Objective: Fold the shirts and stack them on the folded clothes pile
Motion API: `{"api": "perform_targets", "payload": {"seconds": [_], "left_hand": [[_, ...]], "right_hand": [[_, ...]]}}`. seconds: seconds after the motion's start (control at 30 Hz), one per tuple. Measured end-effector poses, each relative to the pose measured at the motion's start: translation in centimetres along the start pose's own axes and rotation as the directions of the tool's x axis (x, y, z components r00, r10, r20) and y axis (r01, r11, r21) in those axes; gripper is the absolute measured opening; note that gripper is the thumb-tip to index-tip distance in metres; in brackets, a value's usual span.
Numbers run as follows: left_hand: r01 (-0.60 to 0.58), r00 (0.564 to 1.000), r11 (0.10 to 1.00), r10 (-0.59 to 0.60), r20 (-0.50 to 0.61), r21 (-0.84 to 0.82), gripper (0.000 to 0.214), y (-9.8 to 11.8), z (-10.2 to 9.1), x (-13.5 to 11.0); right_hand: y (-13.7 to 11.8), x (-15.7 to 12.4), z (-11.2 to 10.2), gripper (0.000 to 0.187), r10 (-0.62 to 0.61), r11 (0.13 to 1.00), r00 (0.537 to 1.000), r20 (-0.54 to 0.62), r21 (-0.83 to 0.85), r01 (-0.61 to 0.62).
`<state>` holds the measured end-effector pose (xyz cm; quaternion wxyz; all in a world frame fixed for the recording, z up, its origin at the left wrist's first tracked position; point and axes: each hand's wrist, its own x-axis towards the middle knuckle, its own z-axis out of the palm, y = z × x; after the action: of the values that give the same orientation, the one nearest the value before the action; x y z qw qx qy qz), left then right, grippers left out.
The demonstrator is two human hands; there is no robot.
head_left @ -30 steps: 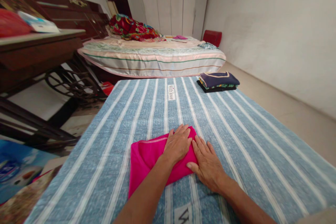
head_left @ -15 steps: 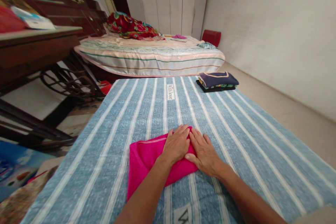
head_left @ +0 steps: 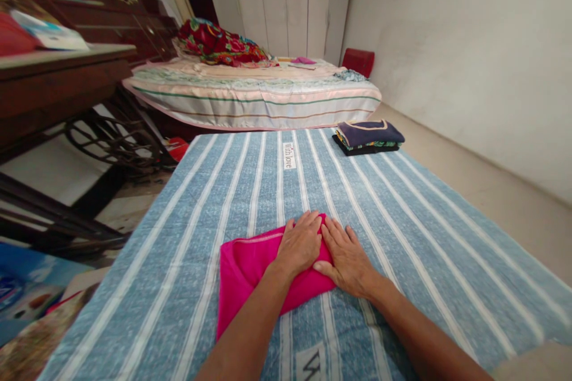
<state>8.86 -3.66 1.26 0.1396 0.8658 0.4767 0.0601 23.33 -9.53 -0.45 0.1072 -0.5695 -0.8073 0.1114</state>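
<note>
A folded bright pink garment lies on the blue and white striped cloth in front of me. My left hand rests flat on top of it with the fingers stretched forward. At the garment's right end, my right hand lies with its fingers extended along the edge, its thumb on the pink fabric near my left hand. Both palms face down, and part of the garment is hidden beneath my hands and left forearm.
A stack of folded clothes, dark blue on top, sits at the far right of the striped cloth. Beyond stands a bed with a red floral blanket. A sewing machine table is at the left, a white wall at the right.
The view has shifted very slightly. My hands and the pink garment keep practically the same position.
</note>
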Motion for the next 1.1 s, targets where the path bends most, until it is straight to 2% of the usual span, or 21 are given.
{"api": "perform_targets", "payload": {"seconds": [0.23,0.53,0.77,1.1], "left_hand": [[-0.007,1.000,1.000,0.007,-0.012,0.004,0.048,-0.2,0.1,-0.1],[-0.001,1.000,1.000,0.001,-0.004,-0.016,0.047,-0.1,-0.1,0.0],[-0.004,1.000,1.000,0.004,-0.016,-0.012,0.047,-0.1,-0.1,0.0],[0.014,1.000,1.000,-0.014,-0.020,-0.010,0.048,0.1,-0.3,0.0]], "right_hand": [[0.2,0.0,-0.1,0.078,-0.011,1.000,0.999,-0.043,-0.001,0.011],[1.0,-0.2,0.2,0.077,-0.057,0.998,0.998,-0.029,-0.029,0.056],[0.8,-0.3,0.1,0.084,-0.014,0.999,0.999,-0.032,-0.029,0.013],[1.1,-0.6,1.1,0.082,0.014,0.998,0.998,-0.054,-0.063,-0.017]]}}
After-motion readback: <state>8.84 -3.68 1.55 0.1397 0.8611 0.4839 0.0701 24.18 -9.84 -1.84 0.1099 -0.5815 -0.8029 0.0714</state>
